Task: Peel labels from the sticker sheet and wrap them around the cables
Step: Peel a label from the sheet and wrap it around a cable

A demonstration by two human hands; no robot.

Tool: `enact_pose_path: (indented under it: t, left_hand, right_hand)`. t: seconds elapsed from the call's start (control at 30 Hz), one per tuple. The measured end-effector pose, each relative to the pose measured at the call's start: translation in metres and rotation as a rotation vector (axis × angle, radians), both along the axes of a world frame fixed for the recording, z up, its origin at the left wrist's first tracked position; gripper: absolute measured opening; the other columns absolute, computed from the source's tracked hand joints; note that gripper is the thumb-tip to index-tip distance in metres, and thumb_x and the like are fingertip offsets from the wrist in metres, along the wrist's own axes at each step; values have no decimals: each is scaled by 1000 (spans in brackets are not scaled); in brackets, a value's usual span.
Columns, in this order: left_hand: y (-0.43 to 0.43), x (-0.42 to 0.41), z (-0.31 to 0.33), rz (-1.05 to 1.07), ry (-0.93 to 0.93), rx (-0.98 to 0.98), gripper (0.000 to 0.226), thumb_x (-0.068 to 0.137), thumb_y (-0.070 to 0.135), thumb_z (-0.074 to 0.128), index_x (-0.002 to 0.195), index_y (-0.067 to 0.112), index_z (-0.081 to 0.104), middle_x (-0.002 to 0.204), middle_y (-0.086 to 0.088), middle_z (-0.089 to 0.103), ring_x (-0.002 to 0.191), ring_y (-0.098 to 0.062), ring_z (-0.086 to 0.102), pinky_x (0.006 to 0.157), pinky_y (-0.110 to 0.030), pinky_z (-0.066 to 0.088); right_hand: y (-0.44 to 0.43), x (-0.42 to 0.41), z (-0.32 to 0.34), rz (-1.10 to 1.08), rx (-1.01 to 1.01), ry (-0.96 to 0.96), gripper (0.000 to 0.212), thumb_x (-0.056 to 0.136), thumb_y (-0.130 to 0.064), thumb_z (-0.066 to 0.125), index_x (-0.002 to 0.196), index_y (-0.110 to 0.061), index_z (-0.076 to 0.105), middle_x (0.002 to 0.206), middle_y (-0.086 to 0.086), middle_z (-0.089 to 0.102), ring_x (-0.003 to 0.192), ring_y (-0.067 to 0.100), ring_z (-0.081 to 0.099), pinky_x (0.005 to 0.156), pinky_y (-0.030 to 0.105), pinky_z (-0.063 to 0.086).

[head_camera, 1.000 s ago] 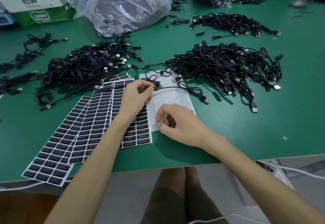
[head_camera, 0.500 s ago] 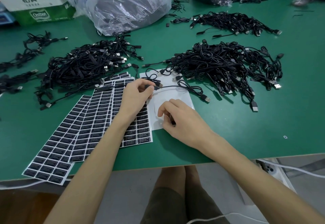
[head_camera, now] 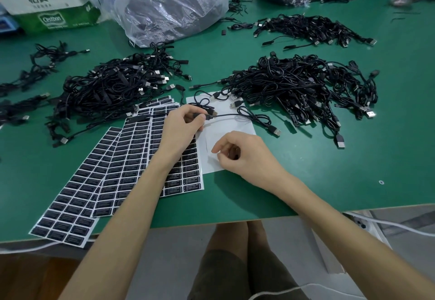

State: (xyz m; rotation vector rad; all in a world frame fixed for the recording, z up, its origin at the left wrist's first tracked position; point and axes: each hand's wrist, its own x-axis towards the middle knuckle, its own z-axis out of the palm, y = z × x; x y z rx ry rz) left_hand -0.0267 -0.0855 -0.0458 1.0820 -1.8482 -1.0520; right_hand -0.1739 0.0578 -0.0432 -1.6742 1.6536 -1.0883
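My left hand (head_camera: 181,124) pinches a black cable (head_camera: 249,116) near one end, just above the sticker sheets (head_camera: 127,158). The cable runs right across a white backing sheet (head_camera: 233,126) to its USB plug (head_camera: 275,132). My right hand (head_camera: 242,155) hovers low over the white sheet with thumb and fingers curled together. A small dark piece, seemingly a black label (head_camera: 233,153), shows between them. Several overlapping sheets of black labels fan out to the lower left, partly under my left forearm.
Big heaps of black cables lie to the left (head_camera: 113,92), to the right (head_camera: 303,88) and at the far right (head_camera: 310,29). Plastic bags (head_camera: 169,5) and a green-white carton (head_camera: 54,8) stand at the back. The green table's front edge (head_camera: 235,221) is close to me.
My right hand has shifted slightly away from me over the white sheet, and its fingers have curled in closer. My left hand keeps the cable in the same place.
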Motion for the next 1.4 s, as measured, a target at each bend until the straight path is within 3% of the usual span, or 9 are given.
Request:
enact_pose_path:
  t: [0.43,0.67,0.87,1.03,1.4]
  left_hand:
    - [-1,0,-1,2,-4,-3,11,96,9,66,99,15,74,67,-2,68,62,-18,61,65,-37,54]
    - [-1,0,-1,5,-10,-9,12,96,9,65,101,14,75,68,1,69,63,-14,62,64,-32,54]
    - [0,-1,0,15,-25,-23,11,96,8,66,101,13,75,69,2,69,65,-13,63,65,-28,54]
    - [0,0,1,10,-25,-24,12,96,9,66,101,14,75,69,2,69,65,-11,62,63,-25,53]
    - [-1,0,0,14,-29,-25,12,96,9,66,101,14,75,70,2,70,65,-13,63,65,-28,55]
  right_hand:
    - [-4,-7,4,117,104,-190,8,84,-13,84,82,-18,78,76,-12,69,66,4,54,64,19,44]
    - [-7,-4,3,148,129,-136,12,85,-14,80,89,-25,76,72,-15,63,62,4,49,65,26,45]
    - [-4,-3,7,158,110,-52,7,84,-21,83,87,-26,79,80,-7,64,66,4,50,68,27,46]
    - [-2,1,8,104,85,5,5,88,-26,80,84,-26,77,73,-13,58,66,3,51,67,24,44]
    - [-1,2,7,94,78,-31,9,90,-15,72,94,-24,73,76,-8,65,64,3,51,69,31,49]
